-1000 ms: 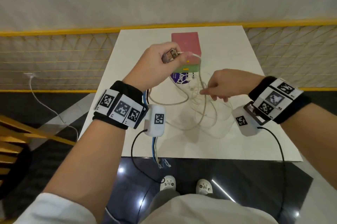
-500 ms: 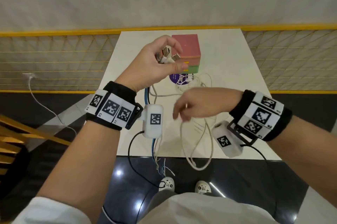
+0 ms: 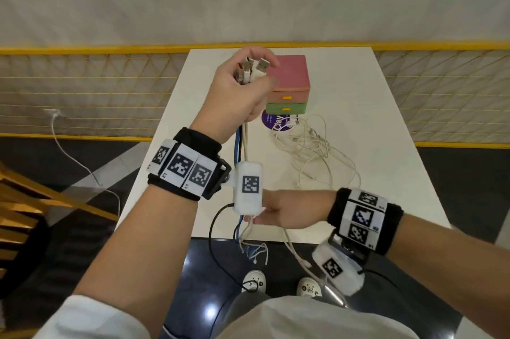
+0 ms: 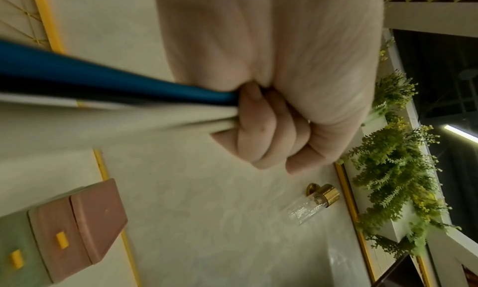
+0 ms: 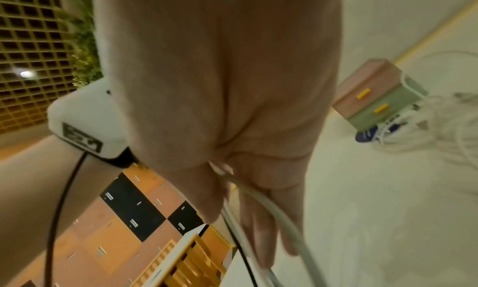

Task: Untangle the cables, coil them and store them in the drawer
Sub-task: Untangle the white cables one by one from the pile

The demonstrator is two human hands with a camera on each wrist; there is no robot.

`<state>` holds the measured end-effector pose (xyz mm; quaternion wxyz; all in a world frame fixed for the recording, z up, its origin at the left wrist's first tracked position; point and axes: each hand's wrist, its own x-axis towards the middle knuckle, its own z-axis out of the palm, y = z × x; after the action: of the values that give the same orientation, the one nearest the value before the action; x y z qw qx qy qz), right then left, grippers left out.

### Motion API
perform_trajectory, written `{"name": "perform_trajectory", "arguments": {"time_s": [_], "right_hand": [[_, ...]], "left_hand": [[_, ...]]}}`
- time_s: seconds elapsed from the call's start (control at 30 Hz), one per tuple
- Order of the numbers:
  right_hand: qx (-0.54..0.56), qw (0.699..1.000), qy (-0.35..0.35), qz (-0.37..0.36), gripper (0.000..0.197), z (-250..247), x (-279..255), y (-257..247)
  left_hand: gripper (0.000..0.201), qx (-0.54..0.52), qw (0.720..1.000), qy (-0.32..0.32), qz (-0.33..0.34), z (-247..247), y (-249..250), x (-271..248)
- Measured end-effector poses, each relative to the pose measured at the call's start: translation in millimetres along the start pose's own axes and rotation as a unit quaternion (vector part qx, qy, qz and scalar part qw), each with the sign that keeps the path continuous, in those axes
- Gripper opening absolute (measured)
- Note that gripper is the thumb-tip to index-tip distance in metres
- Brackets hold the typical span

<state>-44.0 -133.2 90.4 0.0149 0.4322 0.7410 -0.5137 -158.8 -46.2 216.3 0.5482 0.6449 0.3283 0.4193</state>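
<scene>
Head view showed the left hand raised in the upper middle of the frame, closed in a fist round a bunch of thin cables, some white and one blue. Their metal plug ends stuck up out of the fist, and the cords hung straight down past the wrist to the lower middle of the frame. The right hand was low in the frame, under the white camera box on the left wrist. In the right wrist view its fingers lay loosely bent round a white cable that slid between them, so the hold looked light and not tight. A messy pile of white cables lay on the white square table, right of the middle of the frame. Just above the pile stood the small box of drawers, pink on top and green below, with yellow handles. Both drawers looked shut. A round purple sticker showed under the front of the box. I think the step was untangling: one more cable was being pulled free of the pile and lined up with the bunch. Next, the right hand would likely need to run along the cord to its end, then start on the ones left in the pile. No coiling had been done yet, and a drawer had to be opened before anything could go in.
</scene>
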Motion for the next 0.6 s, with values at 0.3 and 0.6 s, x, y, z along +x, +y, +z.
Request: {"name": "perform_trajectory", "arguments": {"time_s": [0.3, 0.6], "right_hand": [[0.148, 0.983, -0.044, 0.105, 0.033, 26, -1, 24], [0.101, 0.993, -0.037, 0.047, 0.061, 19, 3, 46]], "left_hand": [[0.028, -0.017, 0.999, 0.028, 0.002, 3, 1, -1], [0.029, -0.018, 1.0, 0.019, 0.002, -3, 4, -4]]}}
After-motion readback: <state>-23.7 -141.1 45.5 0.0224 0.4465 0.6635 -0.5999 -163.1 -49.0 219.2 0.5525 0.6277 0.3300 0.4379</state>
